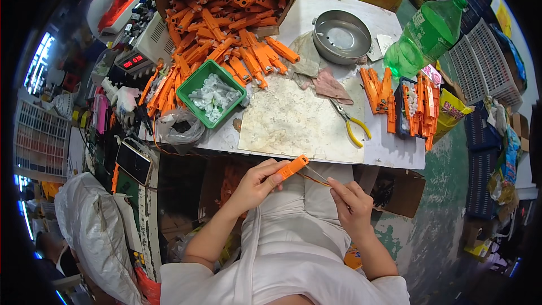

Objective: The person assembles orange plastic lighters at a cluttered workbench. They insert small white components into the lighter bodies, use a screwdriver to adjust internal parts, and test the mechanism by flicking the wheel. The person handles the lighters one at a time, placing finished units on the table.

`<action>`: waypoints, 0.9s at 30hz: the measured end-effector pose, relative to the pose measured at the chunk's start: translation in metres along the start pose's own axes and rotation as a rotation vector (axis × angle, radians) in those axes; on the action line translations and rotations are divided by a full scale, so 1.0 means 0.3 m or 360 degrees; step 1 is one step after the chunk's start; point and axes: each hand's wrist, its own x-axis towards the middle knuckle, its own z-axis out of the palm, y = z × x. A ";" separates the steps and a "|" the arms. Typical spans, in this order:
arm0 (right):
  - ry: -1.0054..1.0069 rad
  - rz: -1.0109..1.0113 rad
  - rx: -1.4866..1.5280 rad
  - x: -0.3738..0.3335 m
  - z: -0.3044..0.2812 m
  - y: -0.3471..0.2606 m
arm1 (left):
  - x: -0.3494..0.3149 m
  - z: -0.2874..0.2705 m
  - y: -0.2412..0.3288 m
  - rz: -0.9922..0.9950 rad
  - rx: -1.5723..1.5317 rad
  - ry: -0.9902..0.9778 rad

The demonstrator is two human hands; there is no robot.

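Head view: above the lap, just short of the table [389, 164] edge, the left hand [257, 185] had thumb and fingers clamped on an orange plastic piece [292, 169]. The right hand [351, 199] pinched its fingertips together on thin strands [317, 175] running toward the piece's end; whether they entered it could not be told. A steady piece, straight strands and light, in-line pressure seemed the sound way. Beyond lay yellow-handled pliers [345, 115], then a green bin [197, 116] of pale parts [216, 99], and farthest, heaped orange pieces [226, 17].

Orange casing [292, 168], green bin [195, 79], pliers [342, 113] — yellow-handled
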 end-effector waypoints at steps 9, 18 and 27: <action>0.0001 0.0000 -0.0016 0.002 -0.005 -0.005 | 0.005 -0.002 0.000 0.0094 0.0054 -0.0016; 0.0044 0.0073 0.0116 -0.026 0.022 0.013 | 0.017 -0.022 0.010 0.0184 0.0399 -0.0067; -0.0322 0.1438 0.1241 0.009 -0.021 0.024 | 0.011 -0.015 0.002 0.0007 0.0118 -0.0077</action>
